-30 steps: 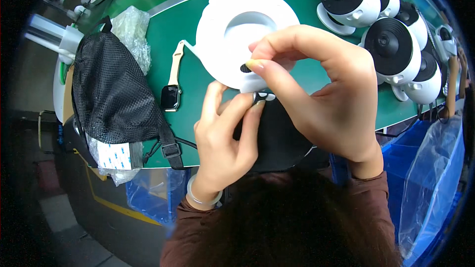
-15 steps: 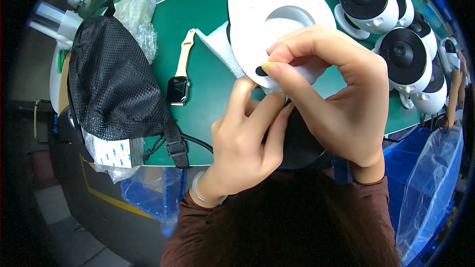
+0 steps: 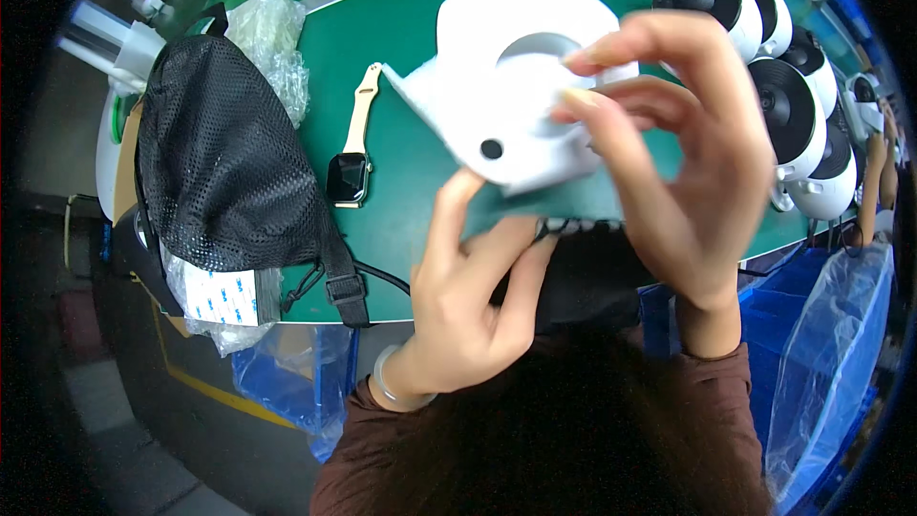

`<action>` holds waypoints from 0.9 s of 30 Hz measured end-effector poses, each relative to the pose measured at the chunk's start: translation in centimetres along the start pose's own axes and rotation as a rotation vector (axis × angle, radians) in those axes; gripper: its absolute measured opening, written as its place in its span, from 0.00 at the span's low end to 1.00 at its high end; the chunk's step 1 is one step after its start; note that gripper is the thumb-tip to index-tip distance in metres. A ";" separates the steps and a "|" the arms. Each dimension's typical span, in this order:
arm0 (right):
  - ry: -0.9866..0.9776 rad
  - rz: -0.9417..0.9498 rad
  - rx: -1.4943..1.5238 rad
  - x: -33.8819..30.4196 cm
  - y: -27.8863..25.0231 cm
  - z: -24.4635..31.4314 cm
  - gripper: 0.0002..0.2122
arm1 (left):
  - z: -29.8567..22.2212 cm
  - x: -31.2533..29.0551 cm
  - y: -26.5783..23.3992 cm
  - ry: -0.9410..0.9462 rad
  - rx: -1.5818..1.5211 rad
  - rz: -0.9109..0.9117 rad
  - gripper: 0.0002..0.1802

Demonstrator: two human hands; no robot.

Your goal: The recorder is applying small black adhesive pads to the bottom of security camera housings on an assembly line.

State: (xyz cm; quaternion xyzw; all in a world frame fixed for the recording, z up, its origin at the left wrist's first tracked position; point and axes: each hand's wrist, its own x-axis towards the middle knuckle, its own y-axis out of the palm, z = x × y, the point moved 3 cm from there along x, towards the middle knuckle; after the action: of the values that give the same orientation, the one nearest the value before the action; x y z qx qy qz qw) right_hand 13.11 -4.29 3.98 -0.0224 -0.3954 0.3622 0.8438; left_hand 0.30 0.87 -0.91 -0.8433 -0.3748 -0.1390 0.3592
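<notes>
White round housing [image 3: 468, 29] on green bench [image 3: 392, 239], ahead of both hands; black round pad [image 3: 492, 148] on its near face; left hand [image 3: 468, 311] pinches dotted strip [image 3: 576, 226] just below the housing, one fingertip at the housing's lower edge, contact unclear; right hand [image 3: 702, 162] blurred over the housing, thumb and index apart, nothing seen between them; watch [image 3: 350, 172] left of the housing; black mesh bag [image 3: 224, 153] farther left; white-and-black devices [image 3: 788, 110] grouped at right.
</notes>
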 end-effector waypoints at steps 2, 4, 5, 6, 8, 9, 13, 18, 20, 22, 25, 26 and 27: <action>-0.148 -0.019 -0.065 -1.4 -2.1 0.8 0.12 | -0.2 -1.1 -0.3 0.005 0.013 -0.039 0.07; -0.090 0.195 -0.217 -2.3 -3.3 1.9 0.15 | -0.3 -1.2 -0.6 0.036 0.025 -0.055 0.06; -0.129 0.262 -0.205 -2.5 -2.8 1.7 0.18 | -0.3 -1.3 -0.6 0.066 0.053 -0.079 0.07; -0.055 0.272 -0.176 -3.1 -2.6 2.1 0.19 | -0.2 -0.9 -0.5 -0.027 -0.034 -0.049 0.07; -0.098 0.225 -0.303 -3.8 -2.5 1.9 0.19 | -0.3 -0.9 -0.3 -0.041 0.007 -0.165 0.06; -0.097 0.215 -0.330 -3.8 -2.4 1.8 0.18 | -0.4 -1.0 -0.3 0.057 0.069 -0.210 0.07; -0.031 0.282 -0.184 -4.3 -2.2 1.3 0.16 | 0.8 -3.7 -0.9 0.055 0.013 -0.513 0.09; -0.069 0.221 -0.194 -4.8 -2.5 1.3 0.11 | -0.6 -2.8 -1.1 0.050 -0.316 -0.331 0.08; -0.035 0.233 -0.174 -4.9 -2.6 1.2 0.09 | -1.2 -1.9 -1.0 0.020 -0.226 -0.149 0.13; -0.091 0.227 -0.287 -5.2 -2.6 0.7 0.09 | -1.4 -1.8 -0.7 -0.047 -0.173 -0.147 0.10; -0.095 0.207 -0.284 -5.0 -2.7 1.7 0.09 | -1.5 -1.8 -0.7 0.011 -0.095 -0.131 0.09; -0.110 0.196 -0.273 -5.0 -2.7 1.9 0.09 | -1.6 -1.9 -0.4 0.048 -0.096 -0.126 0.06; -0.134 0.203 -0.284 -5.0 -2.6 1.9 0.09 | -1.7 -1.9 -0.2 0.085 -0.098 -0.120 0.05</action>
State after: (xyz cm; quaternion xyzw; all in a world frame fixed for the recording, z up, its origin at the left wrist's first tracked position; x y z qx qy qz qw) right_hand 11.23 -9.86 2.86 -0.1568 -0.4937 0.3866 0.7630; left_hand -1.08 -1.26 -0.51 -0.8293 -0.4018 -0.2141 0.3241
